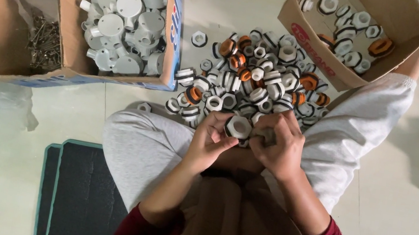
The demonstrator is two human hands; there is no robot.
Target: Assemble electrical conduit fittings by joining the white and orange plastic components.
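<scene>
Honestly, left hand (210, 137) pinched a white hex fitting (238, 126) while right hand (277, 145) clamped something small beside it, so a slipped twist might've dropped it into the pile of fittings (253, 79) just beyond.

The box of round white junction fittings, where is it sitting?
The box of white fittings sits upper left on the floor, left of the loose pile of nuts.
</scene>
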